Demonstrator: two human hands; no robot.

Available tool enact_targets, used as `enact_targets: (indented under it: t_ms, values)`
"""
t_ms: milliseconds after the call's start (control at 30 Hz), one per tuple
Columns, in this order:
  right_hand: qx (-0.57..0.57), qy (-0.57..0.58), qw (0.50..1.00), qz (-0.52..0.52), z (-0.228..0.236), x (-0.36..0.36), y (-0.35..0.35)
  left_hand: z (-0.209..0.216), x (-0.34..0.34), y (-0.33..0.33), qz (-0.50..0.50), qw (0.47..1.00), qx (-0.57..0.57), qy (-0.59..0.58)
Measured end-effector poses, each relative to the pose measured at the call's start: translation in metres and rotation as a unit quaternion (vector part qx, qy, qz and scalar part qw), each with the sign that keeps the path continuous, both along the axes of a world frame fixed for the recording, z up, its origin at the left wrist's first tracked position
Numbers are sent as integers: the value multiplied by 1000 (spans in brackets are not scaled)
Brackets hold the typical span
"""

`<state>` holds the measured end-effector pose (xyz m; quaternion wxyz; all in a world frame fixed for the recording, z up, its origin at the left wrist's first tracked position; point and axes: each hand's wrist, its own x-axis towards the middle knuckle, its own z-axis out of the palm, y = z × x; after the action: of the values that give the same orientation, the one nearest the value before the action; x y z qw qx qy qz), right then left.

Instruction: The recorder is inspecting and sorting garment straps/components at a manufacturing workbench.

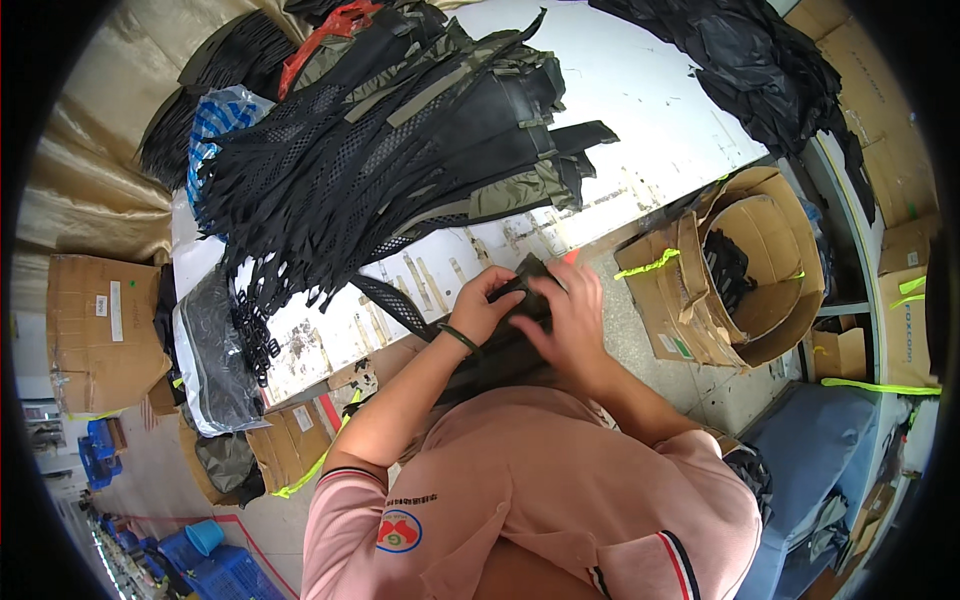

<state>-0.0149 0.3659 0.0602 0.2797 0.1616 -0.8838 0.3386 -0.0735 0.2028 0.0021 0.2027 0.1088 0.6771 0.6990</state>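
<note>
Just off the table's near edge, I hold a dark olive-black fabric piece [529, 268] with both hands. My left hand [485, 303] is closed on its left side, thumb and fingers pinching it. On its other side my right hand [568, 308] grips it between thumb and curved fingers. More black material hangs below the hands, over my lap. A black mesh strap [392, 303] runs from the table edge toward my left hand. Beyond it lies a large heap of black mesh and olive strapped pieces [400, 150], with black buckles [258, 340] at its left end.
The white table [600, 80] has tape strips along its near edge. Black sheeting [745, 65] lies at the far right. An open cardboard box [660, 300] with black parts stands to the right. Other boxes [105, 330] stand left, beside a clear plastic bag [215, 360].
</note>
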Motion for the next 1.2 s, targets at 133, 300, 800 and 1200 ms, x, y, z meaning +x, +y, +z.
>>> enact_targets:
  t_ms: [133, 300, 800, 1200]
  values:
    - [41, -115, 993, 9, -29, -23, 7, 6, 7, -7, 39, 998, -12, -43]
    - [24, -110, 992, 56, -30, -28, 1, 11, 14, -15, 24, 999, -19, -45]
    - [-430, -482, 761, 58, -21, -50, 8, 45, 35, -26, 11, 931, -157, 329]
    - [-484, -543, 648, 223, -31, -21, 12, 34, 25, -39, 11, 998, 29, -53]
